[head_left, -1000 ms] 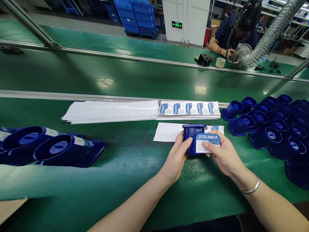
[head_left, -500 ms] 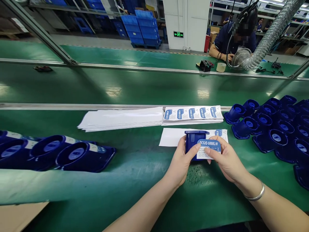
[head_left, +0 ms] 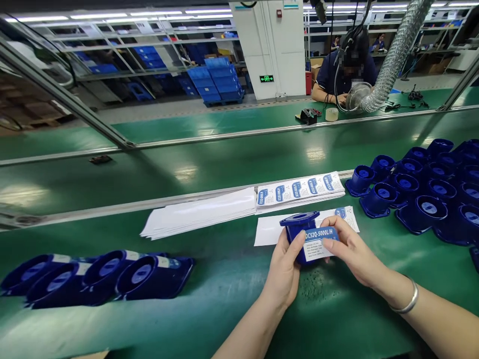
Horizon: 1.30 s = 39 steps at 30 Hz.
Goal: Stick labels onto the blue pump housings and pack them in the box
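Note:
My left hand [head_left: 285, 267] is wrapped round a dark blue plastic housing [head_left: 298, 220], its flanged end upward. Lying against the housing's side is a blue and white label [head_left: 316, 248] printed "DC52Q-5000L/H". The left thumb presses the label's left edge. My right hand [head_left: 350, 248] pinches the label's right part between thumb and fingers. Whether the label's right end is stuck down is hidden by those fingers. Just behind the hands lies a white label sheet [head_left: 267, 232] with one label showing at its right end.
A stack of printed label sheets [head_left: 299, 191] and a pile of white sheets [head_left: 202, 212] lie along the metal rail. Several labelled housings [head_left: 149, 276] rest at left; many more housings [head_left: 406, 184] stand at right. Across the bench a person [head_left: 348, 70] works beside a flexible duct [head_left: 396, 55].
The camera view has tipped up and tilted. The housing has leaned in my hands, showing more of its flanged top, and the label lies slanted across it. Both hands keep their hold.

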Tool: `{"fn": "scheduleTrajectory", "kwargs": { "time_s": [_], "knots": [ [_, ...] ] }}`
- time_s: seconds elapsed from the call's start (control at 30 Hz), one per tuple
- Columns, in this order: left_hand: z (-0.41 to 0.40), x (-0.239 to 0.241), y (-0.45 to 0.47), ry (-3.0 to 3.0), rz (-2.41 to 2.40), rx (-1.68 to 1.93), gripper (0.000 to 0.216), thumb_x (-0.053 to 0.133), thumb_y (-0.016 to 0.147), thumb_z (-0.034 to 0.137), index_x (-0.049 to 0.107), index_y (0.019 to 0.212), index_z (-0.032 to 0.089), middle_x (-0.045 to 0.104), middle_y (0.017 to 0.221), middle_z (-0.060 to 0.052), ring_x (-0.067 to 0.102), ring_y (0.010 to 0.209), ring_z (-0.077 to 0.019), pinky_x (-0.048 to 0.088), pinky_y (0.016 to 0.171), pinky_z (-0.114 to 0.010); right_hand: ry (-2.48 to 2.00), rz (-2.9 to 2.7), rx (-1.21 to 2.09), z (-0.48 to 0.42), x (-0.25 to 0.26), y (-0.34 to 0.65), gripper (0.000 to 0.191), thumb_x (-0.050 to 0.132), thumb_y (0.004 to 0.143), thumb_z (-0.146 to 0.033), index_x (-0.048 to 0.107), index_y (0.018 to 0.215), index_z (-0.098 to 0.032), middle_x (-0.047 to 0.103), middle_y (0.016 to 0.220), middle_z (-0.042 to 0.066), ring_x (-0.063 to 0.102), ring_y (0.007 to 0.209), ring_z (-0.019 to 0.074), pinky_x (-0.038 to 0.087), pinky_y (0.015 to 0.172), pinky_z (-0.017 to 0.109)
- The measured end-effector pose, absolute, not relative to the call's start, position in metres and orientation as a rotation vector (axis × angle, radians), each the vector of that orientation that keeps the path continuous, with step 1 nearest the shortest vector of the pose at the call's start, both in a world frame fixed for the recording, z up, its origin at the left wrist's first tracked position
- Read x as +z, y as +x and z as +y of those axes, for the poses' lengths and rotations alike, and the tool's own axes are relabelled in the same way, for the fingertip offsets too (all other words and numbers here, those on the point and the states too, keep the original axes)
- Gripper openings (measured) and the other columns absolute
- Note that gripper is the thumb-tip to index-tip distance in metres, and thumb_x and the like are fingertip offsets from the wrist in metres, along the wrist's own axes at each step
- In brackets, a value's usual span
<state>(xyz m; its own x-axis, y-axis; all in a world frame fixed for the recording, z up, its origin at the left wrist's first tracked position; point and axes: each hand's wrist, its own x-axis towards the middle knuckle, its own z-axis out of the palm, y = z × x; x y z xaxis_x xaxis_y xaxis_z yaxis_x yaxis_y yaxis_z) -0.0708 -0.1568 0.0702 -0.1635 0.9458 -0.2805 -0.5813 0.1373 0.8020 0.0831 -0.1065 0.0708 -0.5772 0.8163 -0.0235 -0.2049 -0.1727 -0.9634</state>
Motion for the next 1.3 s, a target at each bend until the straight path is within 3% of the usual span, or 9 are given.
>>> {"fn": "scheduleTrajectory", "kwargs": {
  "time_s": [0.07, 0.17, 0.27, 0.33, 0.4, 0.5, 0.6, 0.83, 1.3],
  "knots": [
    [-0.156, 0.067, -0.073, 0.447, 0.993, 1.461, 0.056, 0.074, 0.085, 0.041, 0.056, 0.136, 0.027, 0.067, 0.131, -0.006, 0.062, 0.120, -0.0289, 0.046, 0.106, -0.042, -0.770, -1.561, 1.673, -0.108, 0.067, 0.082, 0.057, 0.078, 0.080, -0.043, 0.048, 0.127, -0.029, 0.060, 0.115, 0.006, 0.060, 0.103, 0.0228, 0.054, 0.085, 0.037],
    [-0.157, 0.066, -0.075, 0.426, 0.964, 1.485, 0.057, 0.073, 0.086, 0.040, 0.055, 0.139, 0.028, 0.067, 0.133, -0.006, 0.061, 0.123, -0.0286, 0.046, 0.107, -0.042, -0.797, -1.857, 1.279, -0.105, 0.058, 0.081, 0.097, 0.088, 0.068, -0.037, 0.032, 0.147, -0.033, 0.039, 0.148, 0.012, 0.044, 0.134, 0.0324, 0.042, 0.110, 0.049],
    [-0.158, 0.068, -0.073, 0.423, 0.971, 1.482, 0.058, 0.074, 0.085, 0.039, 0.055, 0.138, 0.027, 0.067, 0.132, -0.006, 0.060, 0.125, -0.0298, 0.045, 0.107, -0.043, -0.713, -1.986, 1.061, -0.098, 0.050, 0.081, 0.112, 0.086, 0.071, -0.031, 0.014, 0.156, -0.034, 0.021, 0.161, 0.014, 0.027, 0.147, 0.0357, 0.035, 0.116, 0.055],
    [-0.159, 0.069, -0.071, 0.439, 0.962, 1.449, 0.059, 0.075, 0.084, 0.034, 0.055, 0.138, 0.027, 0.068, 0.132, -0.006, 0.059, 0.126, -0.0304, 0.045, 0.108, -0.044, -0.636, -2.018, 1.075, -0.093, 0.048, 0.083, 0.110, 0.082, 0.075, -0.026, 0.011, 0.158, -0.035, 0.020, 0.163, 0.013, 0.025, 0.149, 0.0346, 0.035, 0.117, 0.055],
    [-0.159, 0.070, -0.071, 0.470, 0.933, 1.405, 0.061, 0.077, 0.081, 0.027, 0.054, 0.139, 0.026, 0.067, 0.132, -0.007, 0.058, 0.128, -0.0306, 0.044, 0.110, -0.044, -0.565, -2.022, 1.105, -0.088, 0.048, 0.085, 0.103, 0.081, 0.076, -0.023, 0.018, 0.157, -0.035, 0.029, 0.160, 0.012, 0.031, 0.148, 0.0329, 0.035, 0.117, 0.053],
    [-0.159, 0.071, -0.073, 0.523, 0.892, 1.328, 0.067, 0.080, 0.075, 0.017, 0.055, 0.137, 0.025, 0.067, 0.133, -0.007, 0.055, 0.131, -0.0301, 0.042, 0.112, -0.044, -0.505, -1.992, 1.110, -0.079, 0.047, 0.088, 0.095, 0.083, 0.075, -0.028, 0.029, 0.153, -0.033, 0.042, 0.151, 0.013, 0.043, 0.140, 0.0316, 0.038, 0.115, 0.051],
    [-0.158, 0.070, -0.076, 0.555, 0.877, 1.248, 0.076, 0.084, 0.068, 0.011, 0.056, 0.137, 0.025, 0.066, 0.134, -0.007, 0.054, 0.132, -0.0298, 0.040, 0.114, -0.043, -0.479, -1.993, 1.102, -0.072, 0.046, 0.090, 0.093, 0.084, 0.075, -0.034, 0.032, 0.151, -0.030, 0.045, 0.147, 0.015, 0.048, 0.134, 0.0314, 0.041, 0.112, 0.050],
    [-0.155, 0.067, -0.076, 0.430, 1.035, 1.379, 0.066, 0.083, 0.075, 0.035, 0.059, 0.134, 0.020, 0.072, 0.121, -0.010, 0.059, 0.125, -0.0336, 0.045, 0.109, -0.047, -0.315, -2.195, 1.016, -0.074, 0.054, 0.093, 0.089, 0.077, 0.082, -0.023, 0.025, 0.154, -0.025, 0.040, 0.151, 0.017, 0.038, 0.144, 0.0302, 0.040, 0.115, 0.044],
    [-0.160, 0.063, -0.074, 0.661, 0.985, 1.193, 0.093, 0.091, 0.061, 0.015, 0.048, 0.144, 0.025, 0.066, 0.135, -0.010, 0.052, 0.135, -0.0317, 0.038, 0.116, -0.044, -0.383, -2.092, 1.091, -0.064, 0.059, 0.097, 0.089, 0.083, 0.076, -0.031, 0.034, 0.150, -0.025, 0.046, 0.143, 0.016, 0.047, 0.133, 0.0303, 0.041, 0.112, 0.048]
  ]
}}
